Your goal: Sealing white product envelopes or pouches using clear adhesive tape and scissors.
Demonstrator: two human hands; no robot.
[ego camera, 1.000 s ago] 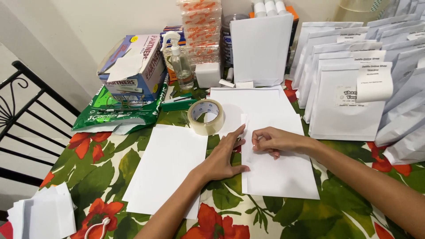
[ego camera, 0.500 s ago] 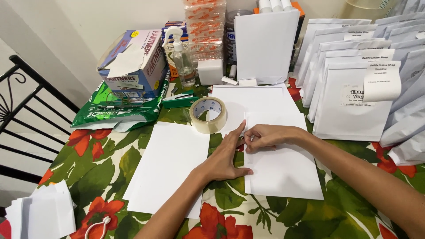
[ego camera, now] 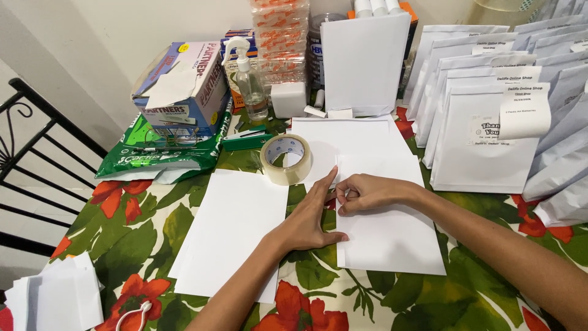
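Both hands have crept along the sheet [ego camera: 392,245]; left [ego camera: 309,220] flat, right [ego camera: 361,193] pinching its edge. Keep the crease straight.

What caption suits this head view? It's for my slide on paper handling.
Left hand flat and right hand pinching the edge of a white sheet beside a tape roll.

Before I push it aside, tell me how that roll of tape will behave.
The roll of tape lies flat on its side, so it would probably slide rather than roll. It looks light, being a hollow ring. The flowered tablecloth may drag on it a little; tipped on edge, it would likely roll away.
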